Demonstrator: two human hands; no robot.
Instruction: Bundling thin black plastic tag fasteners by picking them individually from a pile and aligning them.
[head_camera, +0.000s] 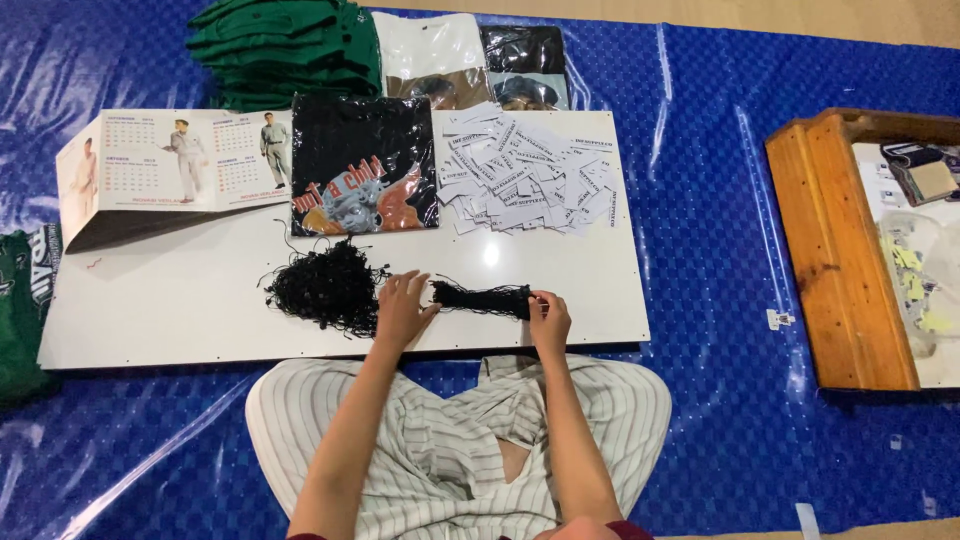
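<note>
Person sits cross-legged at the white tabletop (200, 310), low centre of frame. Right hand (549, 318) pinches one end of a tight black string bundle (482, 297), pinning it flat. Left hand (403, 308) rests fingers spread between bundle and loose string pile (322, 288), likely to pull strands across. Paper tags (528, 178) and bagged black shirt (364, 165) sit above, within reach.
</note>
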